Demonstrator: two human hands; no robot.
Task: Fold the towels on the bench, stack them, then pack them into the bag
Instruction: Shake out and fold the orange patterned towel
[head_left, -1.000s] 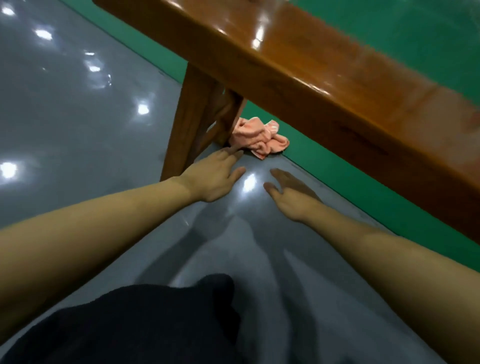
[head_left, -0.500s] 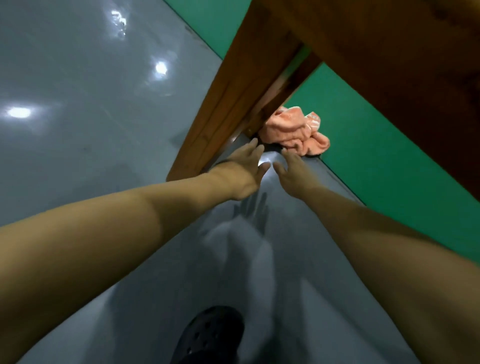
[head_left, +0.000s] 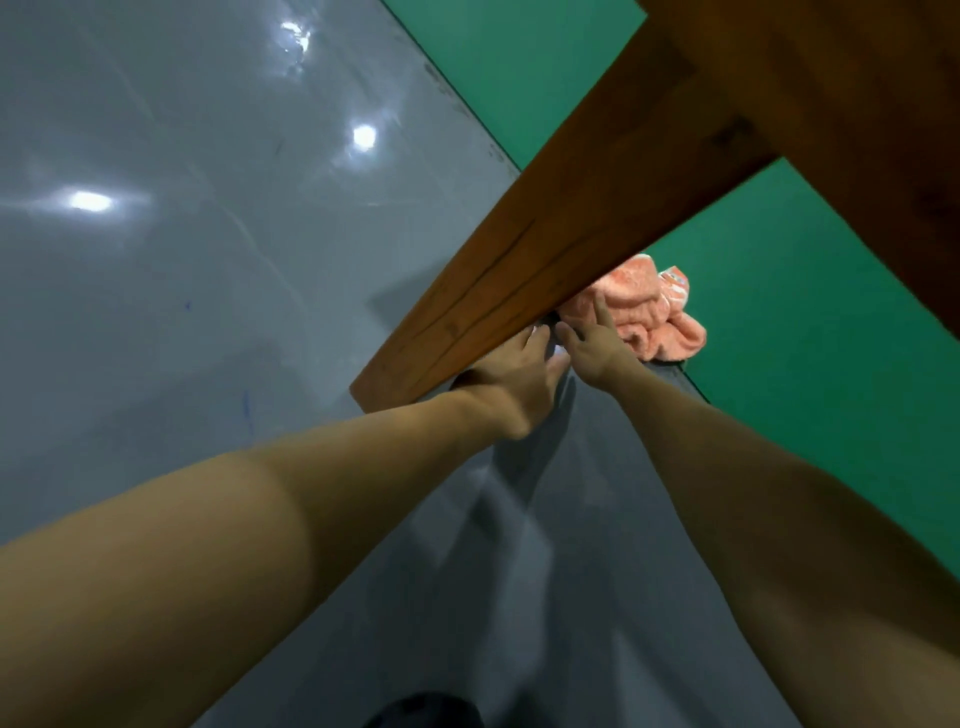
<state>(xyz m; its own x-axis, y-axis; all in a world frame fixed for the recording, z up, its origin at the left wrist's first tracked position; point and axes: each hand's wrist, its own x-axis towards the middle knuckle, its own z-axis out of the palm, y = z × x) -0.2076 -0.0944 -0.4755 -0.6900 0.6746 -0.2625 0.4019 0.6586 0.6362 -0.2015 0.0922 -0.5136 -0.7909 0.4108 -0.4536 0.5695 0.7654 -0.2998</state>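
A glossy grey floor (head_left: 182, 312) fills most of the head-camera view, dotted with bright reflections of lights. A band of green floor (head_left: 810, 322) runs along its far right side.

A wooden bench (head_left: 857, 104) looms across the upper right, seen from below. 1 slanted bench leg (head_left: 545, 270) drops from it to the grey floor near the middle of the view.

2 bare forearms stretch from the bottom corners toward the foot of that leg. The left hand (head_left: 514, 382) sits just beside the leg with its fingers straight and spread. Its fingertips are partly hidden behind the leg, and it holds nothing that can be seen. The right hand (head_left: 595, 345) is just beside the left one, its fingers extended forward. Its fingertips reach onto the near edge of a crumpled pink towel (head_left: 649, 317). The fingers are not curled round the cloth.

The towel lies in a heap on the floor under the bench, behind the leg, where the grey floor meets the green.

A dark shape (head_left: 415, 712), too cropped to identify, shows at the bottom edge.
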